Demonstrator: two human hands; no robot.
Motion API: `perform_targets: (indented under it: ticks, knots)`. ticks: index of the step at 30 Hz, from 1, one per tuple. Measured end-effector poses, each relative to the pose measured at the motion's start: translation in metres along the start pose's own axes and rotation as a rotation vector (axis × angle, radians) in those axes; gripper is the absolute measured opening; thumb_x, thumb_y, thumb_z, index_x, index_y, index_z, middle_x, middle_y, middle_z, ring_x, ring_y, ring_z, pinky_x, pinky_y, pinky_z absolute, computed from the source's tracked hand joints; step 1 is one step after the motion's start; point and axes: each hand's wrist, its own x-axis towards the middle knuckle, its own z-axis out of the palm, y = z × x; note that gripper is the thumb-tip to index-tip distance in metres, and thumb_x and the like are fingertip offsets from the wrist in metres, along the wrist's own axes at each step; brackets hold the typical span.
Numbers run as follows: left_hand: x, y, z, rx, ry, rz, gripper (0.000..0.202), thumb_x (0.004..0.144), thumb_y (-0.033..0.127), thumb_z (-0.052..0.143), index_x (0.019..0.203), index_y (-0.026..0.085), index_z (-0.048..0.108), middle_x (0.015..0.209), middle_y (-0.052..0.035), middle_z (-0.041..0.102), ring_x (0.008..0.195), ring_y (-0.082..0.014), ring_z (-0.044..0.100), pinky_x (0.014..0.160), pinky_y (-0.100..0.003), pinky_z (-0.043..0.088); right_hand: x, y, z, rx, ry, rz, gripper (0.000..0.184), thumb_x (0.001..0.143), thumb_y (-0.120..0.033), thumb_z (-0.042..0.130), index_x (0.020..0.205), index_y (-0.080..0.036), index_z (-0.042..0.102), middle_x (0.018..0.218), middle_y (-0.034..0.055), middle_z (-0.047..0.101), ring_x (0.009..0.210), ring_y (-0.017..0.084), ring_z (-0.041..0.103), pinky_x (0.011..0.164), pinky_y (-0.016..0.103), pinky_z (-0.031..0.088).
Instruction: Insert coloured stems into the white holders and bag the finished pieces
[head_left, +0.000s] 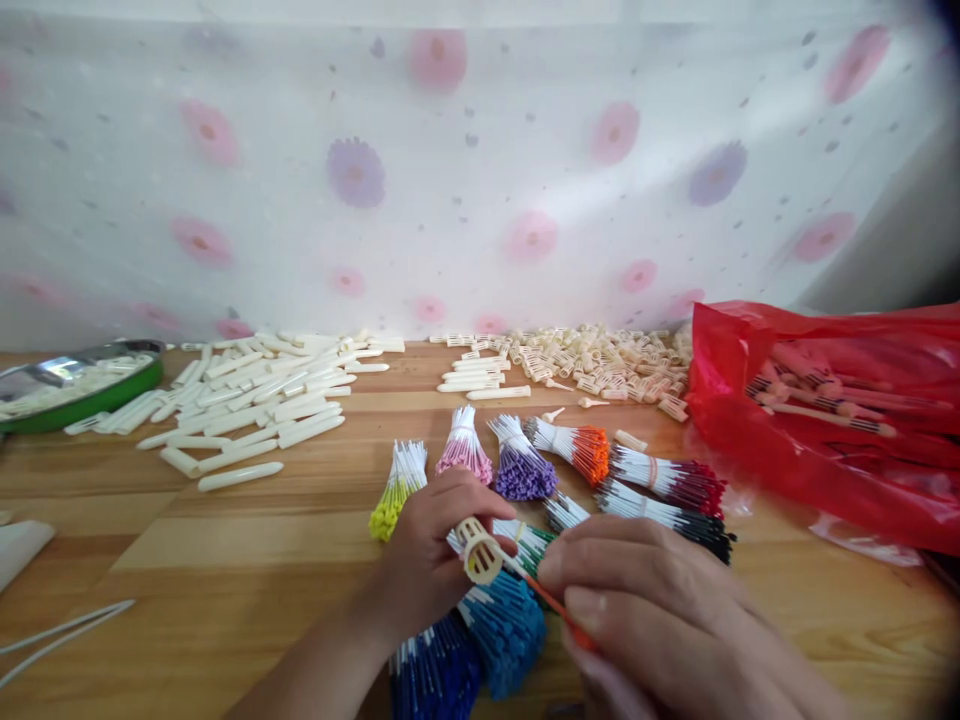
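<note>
My left hand [427,555] is closed round a small cream slotted plastic holder [480,556], its open end facing me. My right hand [645,610] pinches a thin orange-tipped refill stick [559,608] whose white end points into the holder. Both hands hover low over the wooden table [225,560]. Under and around them lie bundles of refills fanned out by tip colour: yellow [391,498], pink [465,452], purple [520,465], orange [579,448], dark red [679,482], black [675,520], green [532,545] and blue [495,625].
A heap of white pen barrels [255,400] lies at the back left, beside a green-rimmed metal tray [75,385]. A pile of cream slotted holders [600,365] sits at the back middle. A red plastic bag [832,420] holding more parts fills the right. A flowered curtain [450,170] hangs behind.
</note>
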Motion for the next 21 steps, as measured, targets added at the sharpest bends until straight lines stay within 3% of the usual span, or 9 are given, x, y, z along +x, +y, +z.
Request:
perform_targets:
  ticks: [2, 6, 10, 14, 21]
  knots:
    - [-0.002, 0.000, 0.000, 0.023, -0.023, -0.023, 0.010, 0.083, 0.029, 0.062, 0.084, 0.019, 0.066, 0.071, -0.0007, 0.060, 0.070, -0.0145, 0.055, 0.065, -0.026, 0.042, -0.001, 0.000, 0.011, -0.013, 0.050, -0.022, 0.022, 0.075, -0.009, 0.069, 0.093, -0.020, 0.061, 0.080, 0.0026, 0.073, 0.075, 0.016, 0.070, 0.072, 0.022, 0.059]
    - [-0.002, 0.001, -0.001, 0.071, -0.079, -0.066, 0.015, 0.084, 0.034, 0.058, 0.087, 0.019, 0.064, 0.078, -0.0023, 0.061, 0.077, -0.0169, 0.056, 0.070, -0.027, 0.043, -0.001, 0.011, 0.026, -0.008, -0.010, -0.107, 0.020, 0.076, -0.002, 0.061, 0.093, -0.013, 0.062, 0.083, 0.0078, 0.070, 0.075, 0.015, 0.066, 0.071, 0.023, 0.056]
    - [-0.002, 0.005, -0.005, 0.167, -0.097, -0.078, 0.027, 0.085, 0.038, 0.057, 0.105, 0.021, 0.057, 0.095, -0.0052, 0.059, 0.092, -0.0212, 0.055, 0.080, -0.031, 0.045, -0.006, 0.023, 0.032, -0.086, 0.023, -0.030, 0.016, 0.077, -0.003, 0.060, 0.088, -0.015, 0.064, 0.079, 0.0061, 0.062, 0.072, 0.014, 0.060, 0.061, 0.025, 0.051]
    - [-0.004, 0.004, -0.005, 0.278, -0.134, -0.062, 0.032, 0.091, 0.032, 0.050, 0.121, 0.023, 0.048, 0.109, -0.0080, 0.054, 0.107, -0.0227, 0.050, 0.091, -0.035, 0.043, -0.011, 0.033, 0.030, -0.046, 0.014, 0.088, 0.015, 0.078, -0.006, 0.061, 0.086, -0.019, 0.063, 0.080, 0.0023, 0.054, 0.074, 0.012, 0.056, 0.063, 0.022, 0.048]
    - [-0.003, -0.002, -0.002, 0.562, -0.102, 0.069, 0.022, 0.092, 0.025, 0.045, 0.111, 0.017, 0.054, 0.099, -0.0092, 0.058, 0.096, -0.0245, 0.055, 0.083, -0.039, 0.047, -0.009, 0.042, 0.029, -0.026, -0.068, 0.168, 0.012, 0.081, -0.008, 0.059, 0.084, -0.019, 0.063, 0.084, 0.0021, 0.056, 0.078, 0.011, 0.057, 0.070, 0.020, 0.046]
